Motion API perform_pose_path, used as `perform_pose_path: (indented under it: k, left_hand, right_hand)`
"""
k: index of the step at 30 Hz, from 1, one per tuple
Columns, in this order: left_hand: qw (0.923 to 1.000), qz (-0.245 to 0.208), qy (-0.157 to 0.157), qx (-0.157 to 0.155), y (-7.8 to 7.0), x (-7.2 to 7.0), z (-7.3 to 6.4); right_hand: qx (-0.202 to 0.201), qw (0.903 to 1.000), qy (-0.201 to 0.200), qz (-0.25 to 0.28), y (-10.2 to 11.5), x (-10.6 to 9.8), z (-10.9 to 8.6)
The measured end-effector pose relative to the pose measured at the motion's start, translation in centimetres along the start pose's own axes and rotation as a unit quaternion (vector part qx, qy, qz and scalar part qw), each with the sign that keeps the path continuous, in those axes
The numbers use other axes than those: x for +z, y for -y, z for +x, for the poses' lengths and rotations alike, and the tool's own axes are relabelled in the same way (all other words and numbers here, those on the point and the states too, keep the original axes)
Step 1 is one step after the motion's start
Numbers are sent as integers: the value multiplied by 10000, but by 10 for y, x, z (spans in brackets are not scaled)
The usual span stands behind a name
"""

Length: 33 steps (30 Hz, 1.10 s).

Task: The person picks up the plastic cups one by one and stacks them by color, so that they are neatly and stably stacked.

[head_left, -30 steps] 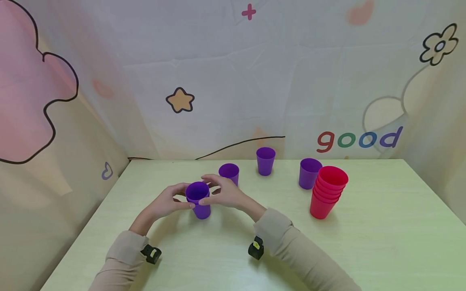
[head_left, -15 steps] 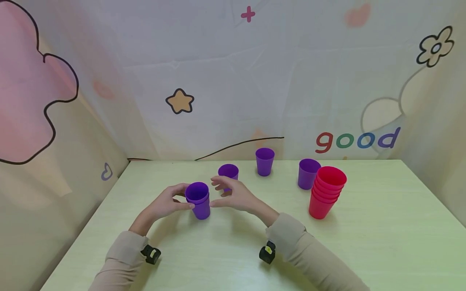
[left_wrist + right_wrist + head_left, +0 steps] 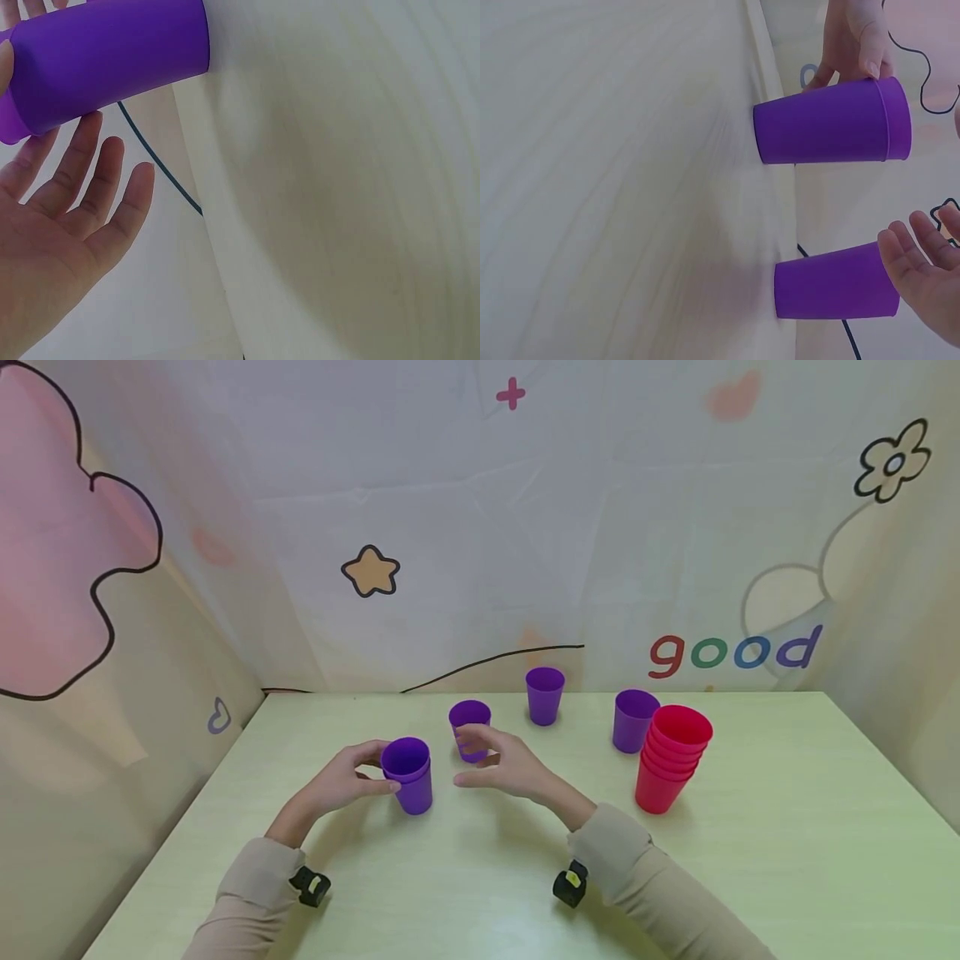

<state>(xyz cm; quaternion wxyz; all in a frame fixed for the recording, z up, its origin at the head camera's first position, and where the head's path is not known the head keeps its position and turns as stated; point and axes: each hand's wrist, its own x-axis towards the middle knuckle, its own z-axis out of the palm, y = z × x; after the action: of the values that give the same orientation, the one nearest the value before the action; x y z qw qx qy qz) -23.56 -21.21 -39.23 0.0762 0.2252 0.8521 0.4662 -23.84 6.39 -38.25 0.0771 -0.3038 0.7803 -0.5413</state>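
1. The right hand (image 3: 506,764) has drawn away from the nested purple pair (image 3: 414,789) and is beside a single purple cup (image 3: 836,285). Its fingers are parted and hold nothing; whether they touch that cup, I cannot tell.
2. The left hand (image 3: 351,777) stays on the pair, thumb and fingers lightly pinching it near the rim, upright on the table (image 3: 450,885).
3. That nesting looks finished, leaving the right hand free.
4. A far purple cup (image 3: 544,698) and another purple cup (image 3: 630,727), near a red stack (image 3: 671,768), stand separately.
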Motion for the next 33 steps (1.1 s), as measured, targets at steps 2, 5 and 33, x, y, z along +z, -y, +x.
perform_pose_path:
  k: [2, 5, 33]
  left_hand:
    - [10000, -17, 3, -14, 0, 0, 0]
    - [10000, -18, 3, -7, 1, 0, 0]
    - [10000, 22, -56, 46, 3, 1, 0]
  right_hand:
    - [78, 9999, -46, -46, -1, -2, 0]
    - [115, 9997, -170, -139, -3, -5, -1]
    - [754, 9738, -1978, -827, -25, -13, 21]
